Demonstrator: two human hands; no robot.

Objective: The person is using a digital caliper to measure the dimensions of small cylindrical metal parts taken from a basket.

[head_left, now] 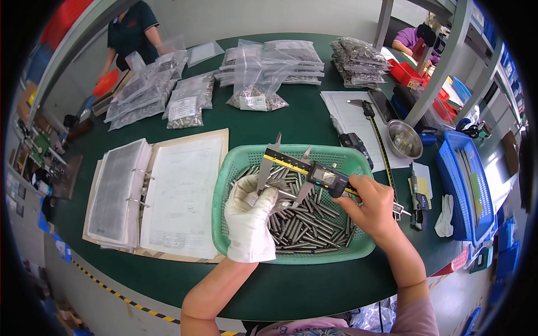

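My left hand [249, 217], in a white glove, pinches a thin metal pin [287, 195] over the basket. My bare right hand [371, 206] grips the body of a digital caliper [326, 177] with a small display. The caliper's jaws point down at my left hand, spread apart with the pin between them; whether both jaws touch it I cannot tell. Below lies a green perforated basket [336, 259] filled with many loose dark metal pins [311, 228].
An open ring binder [182, 185] lies at left. Bags of metal parts [255, 101] line the back. A second caliper [370, 112], two micrometers [356, 145], a metal bowl [404, 140], a white glove [445, 215] and a blue basket [468, 190] sit at right. Two other people work beyond.
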